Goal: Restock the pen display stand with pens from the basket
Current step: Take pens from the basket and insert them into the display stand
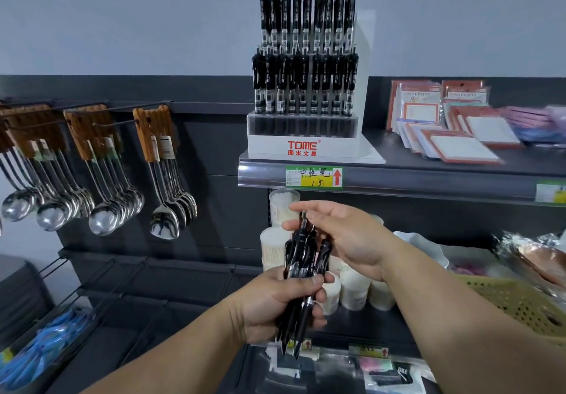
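A white pen display stand (306, 145) marked TOME stands on the upper shelf, with two tiers of upright black pens (306, 56). Below it, my left hand (275, 304) grips a bundle of black pens (301, 262), tips pointing down. My right hand (340, 234) pinches the top of one pen (303, 225) in that bundle between thumb and fingers. A tan perforated basket (520, 301) sits on the middle shelf at the right, partly hidden by my right forearm.
Metal spoons with wooden handles (101, 179) hang on hooks at the left. Notepads (453, 130) lie on the upper shelf right of the stand. White round containers (352, 289) stand behind my hands. A price label (314, 177) sits on the shelf edge.
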